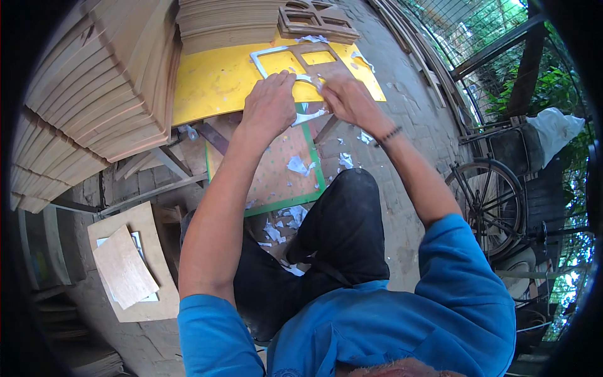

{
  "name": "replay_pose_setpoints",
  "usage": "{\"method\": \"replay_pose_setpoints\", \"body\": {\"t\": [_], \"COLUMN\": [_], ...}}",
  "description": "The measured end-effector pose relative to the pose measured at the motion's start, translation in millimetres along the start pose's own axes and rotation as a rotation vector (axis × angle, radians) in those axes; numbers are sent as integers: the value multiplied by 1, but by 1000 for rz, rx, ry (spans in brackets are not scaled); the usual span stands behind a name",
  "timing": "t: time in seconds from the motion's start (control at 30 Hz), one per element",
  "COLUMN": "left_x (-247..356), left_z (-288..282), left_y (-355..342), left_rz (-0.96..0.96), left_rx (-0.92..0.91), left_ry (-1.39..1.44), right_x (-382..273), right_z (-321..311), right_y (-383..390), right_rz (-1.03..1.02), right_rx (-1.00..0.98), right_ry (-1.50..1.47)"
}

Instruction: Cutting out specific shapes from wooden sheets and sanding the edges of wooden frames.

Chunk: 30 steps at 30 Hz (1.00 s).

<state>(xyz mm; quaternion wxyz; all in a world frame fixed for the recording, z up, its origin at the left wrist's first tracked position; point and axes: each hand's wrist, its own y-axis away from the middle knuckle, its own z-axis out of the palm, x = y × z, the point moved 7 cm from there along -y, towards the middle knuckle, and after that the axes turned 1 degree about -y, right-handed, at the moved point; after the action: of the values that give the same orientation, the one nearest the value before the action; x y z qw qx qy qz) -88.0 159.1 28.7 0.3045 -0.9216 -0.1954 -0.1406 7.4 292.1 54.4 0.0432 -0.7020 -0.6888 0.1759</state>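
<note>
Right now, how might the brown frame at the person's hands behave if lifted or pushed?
The brown frame is probably stiff, since its bars keep a crisp outline. It seems light for its size, being thin with large openings. Lying flat on the yellow tabletop, it would likely slide rather than roll.

So the place was a rough, half-open workshop with a grey paved floor [408, 125], blocks and joints showing. A bright yellow counter [213, 81] stood toward the far end, kinda scuffed up top. On the left, a massive stack of brown boards [94, 81] sat above a wooden stand [169, 162], with another board pile [226, 25] behind the counter. Right side was basically wire mesh [433, 19] with a dark post [527, 69], long planks [411, 41] lying along its base. Daylight came through leafy greenery [559, 75] out there. A bicycle [478, 207] was parked on that side, white sack [553, 135] near it.
</note>
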Motion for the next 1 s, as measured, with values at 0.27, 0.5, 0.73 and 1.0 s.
{"method": "replay_pose_setpoints", "body": {"t": [0.27,0.5,0.73,1.0], "left_x": [-7,4,-4,2], "left_z": [-2,2,-7,-7], "left_y": [4,-3,5,-4], "left_rz": [-9,23,-15,-131], "left_rx": [-18,-12,13,-116], "left_ry": [-8,7,56,127], "right_x": [-25,14,-1,2], "right_z": [-9,12,13,9], "right_y": [18,-37,-37,-37], "right_rz": [-124,-128,-195,-127], "right_rx": [-15,98,119,90], "right_ry": [-93,48,19,34]}}
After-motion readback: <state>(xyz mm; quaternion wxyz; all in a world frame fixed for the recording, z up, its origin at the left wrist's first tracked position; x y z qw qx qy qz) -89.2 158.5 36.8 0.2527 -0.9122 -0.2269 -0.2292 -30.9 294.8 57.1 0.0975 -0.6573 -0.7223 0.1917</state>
